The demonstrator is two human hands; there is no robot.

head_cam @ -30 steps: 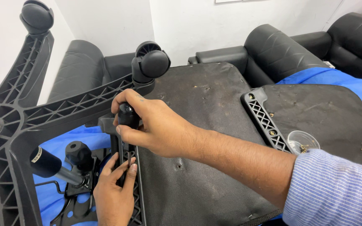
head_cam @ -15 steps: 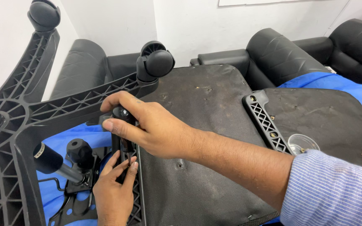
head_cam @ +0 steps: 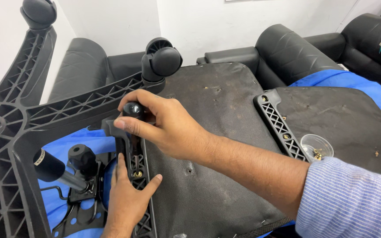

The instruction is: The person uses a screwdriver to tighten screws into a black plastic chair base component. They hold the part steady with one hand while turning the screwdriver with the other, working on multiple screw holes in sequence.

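Observation:
My right hand grips the black handle of a screwdriver that stands upright over a black ribbed armrest bracket at the left edge of an upturned chair seat. My left hand lies flat on that bracket just below the tool, fingers spread beside a brass screw. The tool's tip is hidden behind my fingers.
A black star-shaped chair base with castors rises at the left. A chair mechanism with levers lies on blue cloth. A second seat panel, its bracket and a clear cup of screws are at right. Black sofas stand behind.
My right hand has shifted its grip on the screwdriver handle, turning slightly. My left hand stays on the bracket. The view has moved a little.

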